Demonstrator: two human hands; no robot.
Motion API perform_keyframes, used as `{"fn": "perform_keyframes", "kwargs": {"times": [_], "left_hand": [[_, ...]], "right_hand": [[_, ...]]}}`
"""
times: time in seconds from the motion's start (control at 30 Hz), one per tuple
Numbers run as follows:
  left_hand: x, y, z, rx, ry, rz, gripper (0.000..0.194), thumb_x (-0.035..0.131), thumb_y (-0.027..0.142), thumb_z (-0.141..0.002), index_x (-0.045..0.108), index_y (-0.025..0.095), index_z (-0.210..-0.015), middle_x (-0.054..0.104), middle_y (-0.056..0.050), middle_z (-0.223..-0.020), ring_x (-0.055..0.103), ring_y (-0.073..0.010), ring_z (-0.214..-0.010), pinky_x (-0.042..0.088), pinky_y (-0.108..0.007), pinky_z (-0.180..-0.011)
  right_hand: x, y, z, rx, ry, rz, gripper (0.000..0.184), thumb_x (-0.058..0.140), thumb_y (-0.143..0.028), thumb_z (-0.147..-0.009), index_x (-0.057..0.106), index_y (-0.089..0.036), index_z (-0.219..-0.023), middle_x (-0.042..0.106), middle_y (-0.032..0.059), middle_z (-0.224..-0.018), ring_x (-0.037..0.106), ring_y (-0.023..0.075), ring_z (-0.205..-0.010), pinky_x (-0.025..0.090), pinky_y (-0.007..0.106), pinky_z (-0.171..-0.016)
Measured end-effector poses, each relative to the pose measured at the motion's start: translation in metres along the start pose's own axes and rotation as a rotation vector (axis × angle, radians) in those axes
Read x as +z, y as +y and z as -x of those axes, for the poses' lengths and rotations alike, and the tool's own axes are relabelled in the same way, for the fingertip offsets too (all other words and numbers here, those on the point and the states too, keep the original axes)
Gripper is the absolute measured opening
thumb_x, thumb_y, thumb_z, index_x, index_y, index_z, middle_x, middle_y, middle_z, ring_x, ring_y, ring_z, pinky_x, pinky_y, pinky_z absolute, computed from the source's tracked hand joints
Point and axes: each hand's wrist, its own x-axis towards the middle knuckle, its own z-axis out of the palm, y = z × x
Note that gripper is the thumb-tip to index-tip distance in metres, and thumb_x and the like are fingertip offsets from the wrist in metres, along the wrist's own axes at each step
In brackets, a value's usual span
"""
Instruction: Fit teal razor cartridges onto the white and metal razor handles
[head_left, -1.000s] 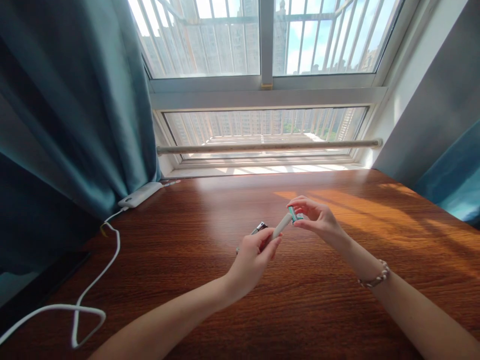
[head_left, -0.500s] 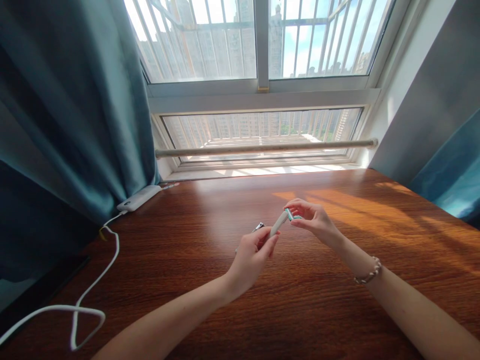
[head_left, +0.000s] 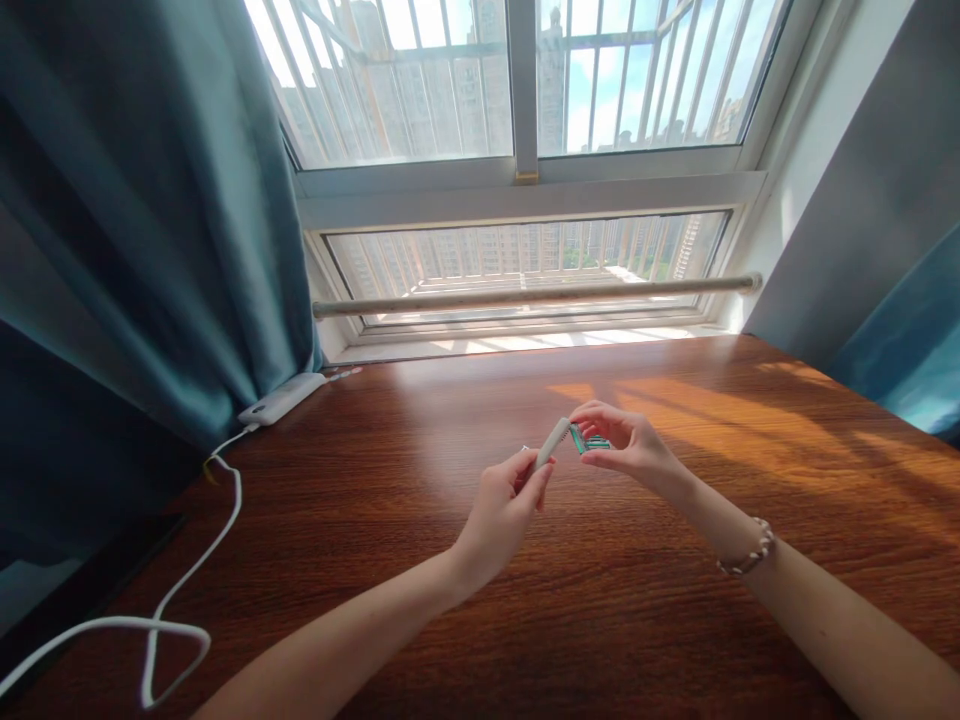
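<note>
My left hand [head_left: 501,510] is closed around the lower end of a slim off-white piece [head_left: 553,442] with a row of small teeth along its right edge. It tilts up to the right. A bit of shiny metal [head_left: 525,449] shows just behind the fingers; most of it is hidden. My right hand [head_left: 626,440] pinches a small teal-edged piece [head_left: 577,438] between thumb and fingers, close to the off-white piece's top end. Whether the two pieces touch I cannot tell. Teal stripes show under the right fingers, too small to make out. Both hands are above the brown wooden table [head_left: 420,620].
A white power strip [head_left: 283,399] lies at the table's back left, with a white cable [head_left: 184,575] looping down the left side. Blue curtains [head_left: 247,220] hang at the left. Behind the table is a window with a horizontal rail [head_left: 536,297].
The teal-edged piece has turned and dropped slightly, showing more stripes. The off-white piece has tipped more upright. The metal bit behind my left hand is now mostly covered.
</note>
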Motion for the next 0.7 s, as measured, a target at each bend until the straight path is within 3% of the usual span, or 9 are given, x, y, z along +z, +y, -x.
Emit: {"fn": "perform_keyframes", "kwargs": {"times": [0.4,0.53,0.7], "left_hand": [[0.0009,-0.0028,0.0014,-0.016,0.020,0.044,0.025,0.044,0.038,-0.084,0.052,0.015,-0.079,0.040,0.005,-0.055,0.036,-0.0067,-0.050,0.028,-0.018,-0.048],[0.0027,-0.0023,0.0034,0.008,0.007,0.088,0.023,0.044,0.036,-0.085,0.053,0.016,-0.088,0.038,0.005,-0.056,0.035,-0.0065,-0.051,0.028,-0.018,-0.048],[0.0052,-0.0016,0.0079,0.004,0.000,0.069,0.023,0.044,0.037,-0.085,0.053,0.016,-0.084,0.036,0.005,-0.056,0.034,-0.0067,-0.051,0.026,-0.019,-0.048]], "right_hand": [[0.0019,-0.0038,0.0005,0.028,0.010,-0.119,0.033,0.070,-0.020,-0.068,0.060,-0.020,-0.099,0.057,0.0060,-0.100,0.054,0.0179,-0.090,0.043,0.034,-0.080],[0.0055,-0.0046,0.0021,0.058,-0.006,-0.213,0.034,0.071,-0.016,-0.066,0.059,-0.020,-0.098,0.060,0.0049,-0.095,0.057,0.0176,-0.087,0.045,0.034,-0.078],[0.0074,-0.0060,0.0021,0.048,0.058,-0.196,0.036,0.071,-0.014,-0.065,0.058,-0.020,-0.099,0.062,0.0040,-0.093,0.057,0.0152,-0.085,0.045,0.030,-0.076]]}}
